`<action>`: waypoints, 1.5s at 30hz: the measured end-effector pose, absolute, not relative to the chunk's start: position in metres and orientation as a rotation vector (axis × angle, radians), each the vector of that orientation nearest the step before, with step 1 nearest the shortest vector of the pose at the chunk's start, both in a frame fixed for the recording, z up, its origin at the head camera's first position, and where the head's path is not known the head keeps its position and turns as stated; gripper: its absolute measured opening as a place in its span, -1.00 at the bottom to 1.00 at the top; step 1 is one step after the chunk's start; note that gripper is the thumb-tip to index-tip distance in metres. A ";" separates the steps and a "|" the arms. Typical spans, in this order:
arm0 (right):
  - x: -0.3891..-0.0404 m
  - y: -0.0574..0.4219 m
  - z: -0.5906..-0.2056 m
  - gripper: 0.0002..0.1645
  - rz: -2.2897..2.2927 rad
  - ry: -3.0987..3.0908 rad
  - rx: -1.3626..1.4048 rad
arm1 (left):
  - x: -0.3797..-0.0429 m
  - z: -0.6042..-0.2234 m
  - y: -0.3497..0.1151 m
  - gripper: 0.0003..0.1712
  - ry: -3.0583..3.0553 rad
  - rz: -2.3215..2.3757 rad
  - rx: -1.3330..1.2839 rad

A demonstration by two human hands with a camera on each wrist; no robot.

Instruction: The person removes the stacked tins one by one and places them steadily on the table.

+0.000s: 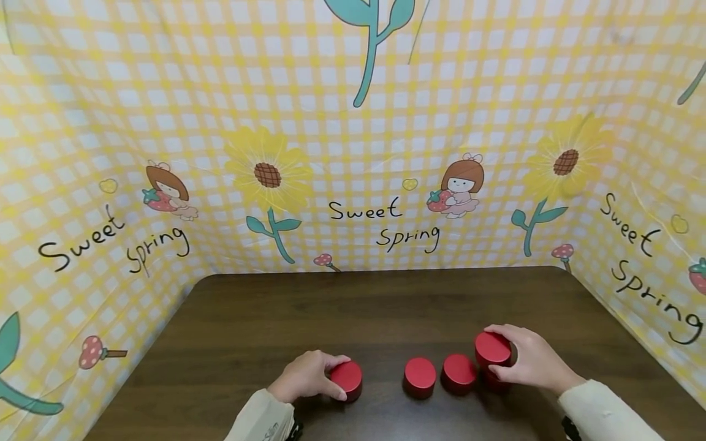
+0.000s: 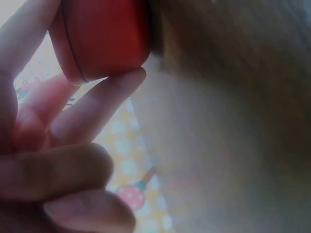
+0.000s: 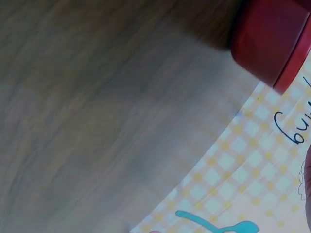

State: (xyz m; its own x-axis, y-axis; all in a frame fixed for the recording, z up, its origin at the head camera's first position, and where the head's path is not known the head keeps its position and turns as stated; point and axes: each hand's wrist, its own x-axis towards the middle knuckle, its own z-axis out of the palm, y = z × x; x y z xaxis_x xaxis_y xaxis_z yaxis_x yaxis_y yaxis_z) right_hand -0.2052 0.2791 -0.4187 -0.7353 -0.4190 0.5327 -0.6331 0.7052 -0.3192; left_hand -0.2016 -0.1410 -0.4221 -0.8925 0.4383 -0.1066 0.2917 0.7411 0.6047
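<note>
Toward the left in the head view, my left hand [image 1: 309, 375] pinches a round red tin [image 1: 347, 380] between thumb and fingers. The left wrist view shows the same tin [image 2: 104, 36] with a thin lid seam and fingertips against its side. My right hand [image 1: 532, 358] grips another red tin [image 1: 493, 348] by its sides. That tin overlaps a lower red tin [image 1: 498, 384], largely hidden beneath it and the hand. Between the hands, two more red tins stand upright side by side, the left one [image 1: 420, 376] a little apart from the right one [image 1: 458, 373].
The dark wooden table [image 1: 331, 312] extends behind the tins to its far edge. A yellow checked cloth [image 1: 353, 141] with flowers and "Sweet Spring" lettering hangs around the back and both sides.
</note>
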 end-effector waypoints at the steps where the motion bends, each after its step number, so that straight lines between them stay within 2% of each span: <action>1: -0.205 0.281 -0.419 -0.33 0.680 -2.487 0.809 | -0.201 -0.422 -0.141 -0.31 2.698 0.880 0.570; 28: -0.191 0.324 -0.420 -0.29 0.526 -2.442 0.671 | -0.202 -0.423 -0.142 -0.31 2.700 0.888 0.573; 45: -0.193 0.333 -0.439 -0.34 0.698 -2.487 0.459 | -0.201 -0.423 -0.142 -0.31 2.720 0.874 0.578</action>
State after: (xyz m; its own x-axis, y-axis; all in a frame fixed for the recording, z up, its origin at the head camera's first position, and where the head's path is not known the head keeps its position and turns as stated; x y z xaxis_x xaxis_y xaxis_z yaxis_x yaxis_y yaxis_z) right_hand -0.1935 0.3326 -0.4391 -0.8115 -0.1782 0.5565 -0.4416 0.8107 -0.3844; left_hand -0.2014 -0.1421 -0.4229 -0.8968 0.4326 -0.0925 0.2977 0.7448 0.5972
